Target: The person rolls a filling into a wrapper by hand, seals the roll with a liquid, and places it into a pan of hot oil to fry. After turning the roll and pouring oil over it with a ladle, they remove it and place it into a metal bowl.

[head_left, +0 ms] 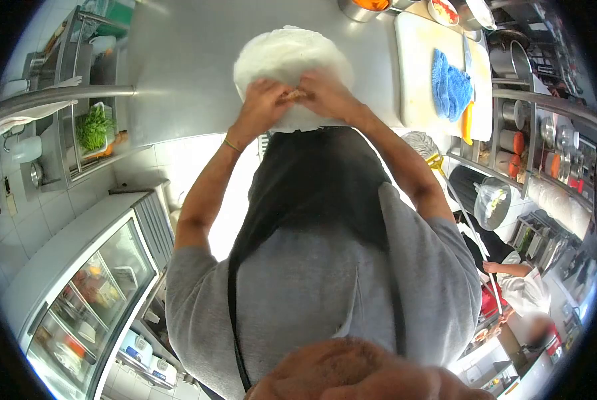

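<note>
A round white disc [292, 57], either a sheet of dough or a board, lies on the steel table in front of me. Over its near edge my left hand [265, 103] and my right hand [328, 97] meet, fingers bent and closed. Between the fingertips shows a small brownish piece [294, 95], too small and blurred to name. Both hands grip it from either side, thumbs toward me. The right hand is slightly smeared by motion. My fingers cover part of the disc's near edge.
Right of the disc lies a cutting board [418, 80] with a blue cloth [450, 85], a knife [468, 60] and an orange-handled tool [468, 123]. Metal pots [364, 9] stand at the back. A co-worker [522, 287] holds a yellow-headed mop at the right. A glass-front fridge [92, 300] stands at lower left.
</note>
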`<state>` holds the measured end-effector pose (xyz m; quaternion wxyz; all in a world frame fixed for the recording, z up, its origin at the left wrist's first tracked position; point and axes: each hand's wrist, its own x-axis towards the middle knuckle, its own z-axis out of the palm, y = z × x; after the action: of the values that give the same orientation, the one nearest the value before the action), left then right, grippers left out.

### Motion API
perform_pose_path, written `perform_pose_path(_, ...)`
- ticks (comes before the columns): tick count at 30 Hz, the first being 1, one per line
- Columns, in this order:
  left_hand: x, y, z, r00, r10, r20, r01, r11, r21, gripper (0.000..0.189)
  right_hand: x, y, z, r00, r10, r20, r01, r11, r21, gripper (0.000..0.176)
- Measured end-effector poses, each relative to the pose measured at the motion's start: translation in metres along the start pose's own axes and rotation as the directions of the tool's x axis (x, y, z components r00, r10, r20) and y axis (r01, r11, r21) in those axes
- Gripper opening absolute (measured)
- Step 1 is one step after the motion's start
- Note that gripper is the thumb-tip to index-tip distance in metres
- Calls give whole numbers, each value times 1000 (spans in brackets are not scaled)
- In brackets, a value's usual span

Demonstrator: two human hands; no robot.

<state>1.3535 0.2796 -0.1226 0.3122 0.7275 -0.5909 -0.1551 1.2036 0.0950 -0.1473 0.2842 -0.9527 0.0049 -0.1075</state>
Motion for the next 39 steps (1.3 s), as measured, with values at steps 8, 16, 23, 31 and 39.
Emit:
perform_pose_path(8, 9, 8, -3, 1000, 22, -23, -21, 999, 31, 24, -25, 26, -40, 995, 49, -87, -46, 998, 41, 37)
perform_pose_path(16, 14, -3, -29, 1000, -24, 5, 24, 1000, 18, 32, -68, 36, -116, 944, 252, -212, -257, 966, 5, 21)
perform_pose_path(23, 33, 19, 5, 990, -39, 139, 44, 998, -35, 31, -63, 29, -46, 940, 339, 41, -329, 932, -155, 20)
perform_pose_path(31, 4, -3, -28, 993, -72, 88, 74, 997, -18, 37, -63, 15, -54, 977, 209, -44, -213, 955, -207, 23)
perform_pose_path(39, -55, -32, -67, 972, -139, -187, 157, 984, 87, 42, -75, 1, -69, 943, 230, -239, -252, 965, -66, 24)
